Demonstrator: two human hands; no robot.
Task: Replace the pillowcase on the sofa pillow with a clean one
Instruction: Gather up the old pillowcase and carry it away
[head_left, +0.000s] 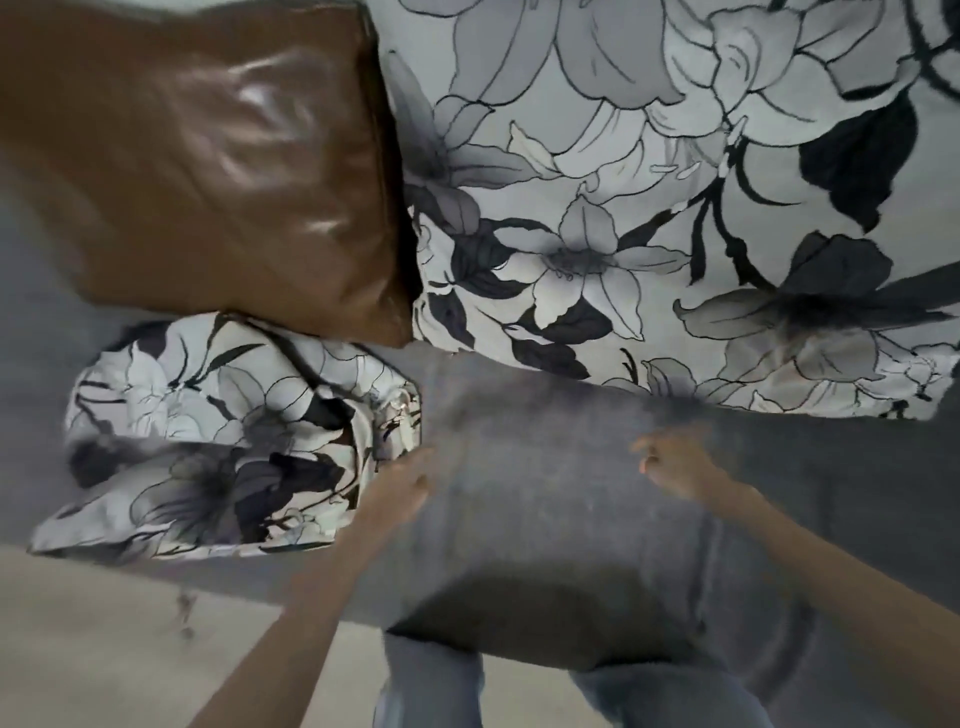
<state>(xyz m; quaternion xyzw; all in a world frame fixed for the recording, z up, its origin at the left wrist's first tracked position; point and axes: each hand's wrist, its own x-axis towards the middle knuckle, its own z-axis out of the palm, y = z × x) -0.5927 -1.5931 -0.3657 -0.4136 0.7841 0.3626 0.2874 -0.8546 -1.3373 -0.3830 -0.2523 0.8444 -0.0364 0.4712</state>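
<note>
Setting: a grey fabric sofa seat (545, 467) is seen from above, with pale floor (104, 649) at the lower left and the person's jeans at the bottom edge.
Left hand (402, 486): it is held at the right edge of the loose floral pillowcase (218, 441), touching or just beside the cloth; whether the fingers pinch the fabric cannot be told, since blur hides the grip.
Right hand (675, 467): it is held over bare seat, well apart from the pillowcase, with fingers loosely curled and nothing held.
Pillowcase: it is lain crumpled and flat on the seat's left front part, and no filling is seen inside it.
Floral pillow (675, 208): a large cushion in the same print is propped at the back right, beyond the hands, its right side cut off by the frame.
Brown pillow (208, 171): a leather-look cushion is propped at the back left, just behind the loose pillowcase.
Step in hand: the loose case is judged to be about to be picked up or set aside; whether it is the clean one or the removed one cannot be told.
Next move: a firm pinch on the case's edge would be needed, and its opening would have to be found.
Hard to make out: the whole view is smeared by motion; a small clasp or zip near the case's right edge is only guessed at.
</note>
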